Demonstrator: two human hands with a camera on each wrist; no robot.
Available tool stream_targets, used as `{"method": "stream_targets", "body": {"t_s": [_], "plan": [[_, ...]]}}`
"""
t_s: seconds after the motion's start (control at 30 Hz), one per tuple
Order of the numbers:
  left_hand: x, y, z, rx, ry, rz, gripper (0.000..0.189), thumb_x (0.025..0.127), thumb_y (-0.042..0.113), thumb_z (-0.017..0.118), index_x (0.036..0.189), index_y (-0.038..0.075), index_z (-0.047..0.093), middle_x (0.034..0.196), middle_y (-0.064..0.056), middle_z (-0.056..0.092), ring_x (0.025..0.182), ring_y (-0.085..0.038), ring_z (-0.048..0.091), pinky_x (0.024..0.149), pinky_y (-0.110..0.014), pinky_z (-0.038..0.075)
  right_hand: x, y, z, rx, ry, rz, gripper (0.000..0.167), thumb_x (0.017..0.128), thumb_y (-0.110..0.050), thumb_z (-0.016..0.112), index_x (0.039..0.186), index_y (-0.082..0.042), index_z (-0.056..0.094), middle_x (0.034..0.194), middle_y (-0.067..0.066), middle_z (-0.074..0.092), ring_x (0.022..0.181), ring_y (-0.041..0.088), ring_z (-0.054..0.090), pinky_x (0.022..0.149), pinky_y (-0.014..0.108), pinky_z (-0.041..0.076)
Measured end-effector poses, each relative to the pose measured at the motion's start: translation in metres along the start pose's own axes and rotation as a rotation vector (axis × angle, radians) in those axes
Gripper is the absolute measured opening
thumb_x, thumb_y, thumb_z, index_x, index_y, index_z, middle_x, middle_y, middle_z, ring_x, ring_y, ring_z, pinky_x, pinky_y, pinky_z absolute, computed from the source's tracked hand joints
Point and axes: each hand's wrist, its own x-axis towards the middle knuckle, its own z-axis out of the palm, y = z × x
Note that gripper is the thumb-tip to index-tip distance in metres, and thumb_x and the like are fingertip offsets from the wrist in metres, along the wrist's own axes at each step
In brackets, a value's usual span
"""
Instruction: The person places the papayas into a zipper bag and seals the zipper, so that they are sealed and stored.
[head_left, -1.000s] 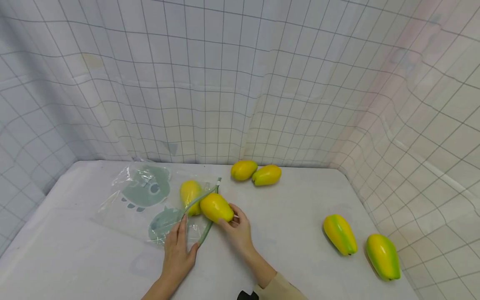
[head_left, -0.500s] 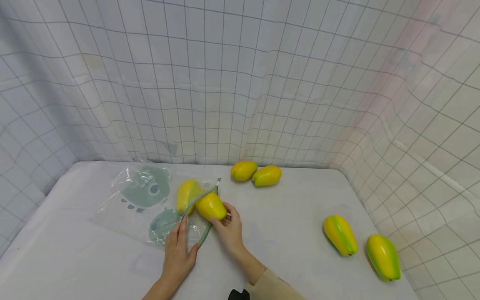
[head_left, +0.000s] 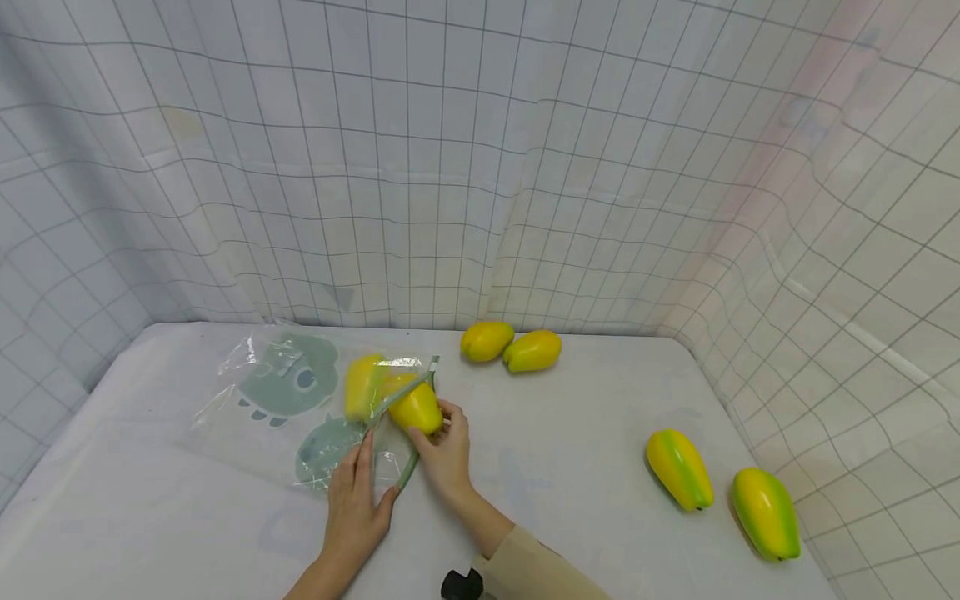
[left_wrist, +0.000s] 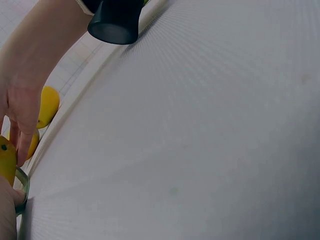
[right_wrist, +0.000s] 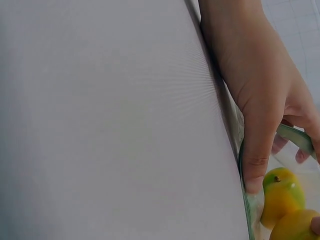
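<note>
A clear zip bag (head_left: 288, 379) with green dinosaur prints lies flat at the left, its green-edged mouth spread to the right. My left hand (head_left: 356, 508) holds that mouth apart; in the right wrist view its thumb (right_wrist: 256, 167) presses the lower strip and its fingers reach over the upper one. One yellow papaya (head_left: 362, 387) is inside, seen through the plastic. My right hand (head_left: 447, 458) grips the rear end of another papaya (head_left: 422, 412), which is partly in the mouth. In the left wrist view the right hand (left_wrist: 24, 110) reaches down beside a papaya (left_wrist: 6, 159).
Two more papayas (head_left: 533, 351) lie at the table's back edge. Another two, striped with green (head_left: 680, 469), rest at the right. Grid-patterned curtains (head_left: 480, 183) surround the white table (head_left: 570, 467) at the back and sides.
My right hand has moved left, pushing its papaya deeper into the bag's mouth. The papaya inside has shifted left. My left hand has stayed in place.
</note>
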Motion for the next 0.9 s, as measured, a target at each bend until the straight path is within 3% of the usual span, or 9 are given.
{"method": "stream_targets", "body": {"t_s": [0.53,0.9], "plan": [[0.000,0.001,0.000,0.001,0.039,0.029,0.094,0.051,-0.004,0.078,0.134,-0.007,0.034,0.116,-0.023,0.041,0.091,-0.037,0.040,0.077,-0.045,0.030,0.008,0.003,0.016,-0.027,0.088,-0.067,0.054,0.075,-0.024,0.075,0.117,-0.004,0.048,0.105,0.008,0.047,0.087,0.017,0.047,0.070,0.024,0.047],[0.000,0.001,0.000,0.000,0.033,0.025,0.094,0.052,-0.004,0.077,0.135,-0.007,0.034,0.117,-0.023,0.041,0.093,-0.037,0.040,0.078,-0.046,0.030,0.009,0.006,0.014,-0.019,0.060,-0.086,0.053,0.076,-0.016,0.072,0.122,0.002,0.052,0.111,0.014,0.053,0.091,0.024,0.054,0.072,0.032,0.052]]}}
